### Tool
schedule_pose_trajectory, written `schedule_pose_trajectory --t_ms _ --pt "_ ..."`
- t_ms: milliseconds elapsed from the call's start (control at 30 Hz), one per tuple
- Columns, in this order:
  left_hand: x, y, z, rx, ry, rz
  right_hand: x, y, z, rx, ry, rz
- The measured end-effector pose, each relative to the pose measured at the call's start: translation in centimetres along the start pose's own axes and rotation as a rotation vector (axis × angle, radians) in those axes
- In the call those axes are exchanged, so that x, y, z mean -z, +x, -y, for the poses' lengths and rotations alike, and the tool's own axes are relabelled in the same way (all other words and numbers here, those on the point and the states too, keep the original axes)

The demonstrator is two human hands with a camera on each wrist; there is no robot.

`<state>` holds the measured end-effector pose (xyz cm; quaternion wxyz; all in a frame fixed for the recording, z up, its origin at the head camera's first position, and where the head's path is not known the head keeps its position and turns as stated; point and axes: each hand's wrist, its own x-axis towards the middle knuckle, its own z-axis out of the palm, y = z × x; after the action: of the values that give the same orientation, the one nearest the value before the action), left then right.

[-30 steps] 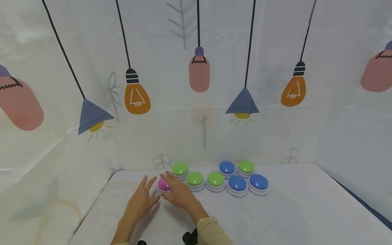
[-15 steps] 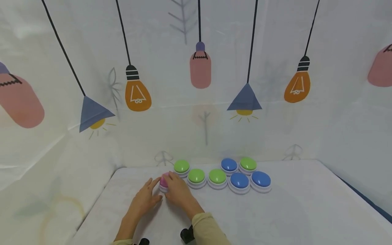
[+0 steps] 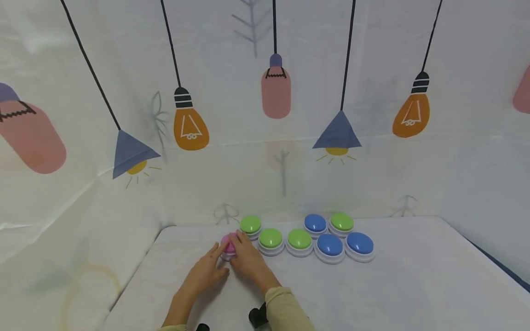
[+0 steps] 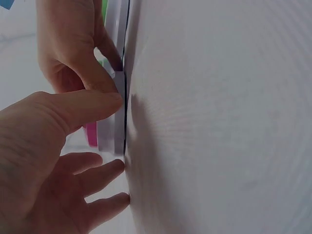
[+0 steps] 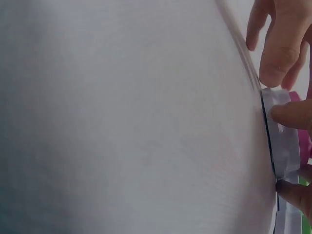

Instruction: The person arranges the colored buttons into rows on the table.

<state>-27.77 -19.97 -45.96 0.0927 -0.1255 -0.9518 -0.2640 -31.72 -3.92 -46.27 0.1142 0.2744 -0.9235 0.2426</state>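
A push button with a pink dome [image 3: 227, 239] and white base sits at the left end of a group of buttons on the table. My right hand [image 3: 250, 265] grips it, with its thumb against the base and its fingers at the side nearest the green buttons. At the left of the pink button is my left hand [image 3: 204, 275]; its index finger reaches the dome and its thumb lies close to the base's near edge. Its other fingers are spread, with tips at the table surface in the left wrist view. The hands partly hide the button.
Green buttons [image 3: 270, 238] and blue buttons [image 3: 329, 244] on white bases stand to the right in two uneven rows. A white table [image 3: 372, 294] carries them, with a printed lamp-pattern sheet [image 3: 232, 184] behind and at the sides.
My left hand has moved in, its index finger now at the pink dome. The right hand has stayed over the button. The whole view has shifted slightly as the head turned.
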Motion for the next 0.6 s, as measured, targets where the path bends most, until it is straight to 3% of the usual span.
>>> schedule_pose_trajectory --t_ms 367,600 --pt "-0.29 -0.07 -0.75 0.015 -0.019 0.044 -0.66 0.53 -0.98 0.013 -0.005 -0.011" --pt "-0.02 -0.17 -0.79 -0.012 -0.01 0.029 -0.24 0.44 -0.6 0.003 -0.005 -0.023"
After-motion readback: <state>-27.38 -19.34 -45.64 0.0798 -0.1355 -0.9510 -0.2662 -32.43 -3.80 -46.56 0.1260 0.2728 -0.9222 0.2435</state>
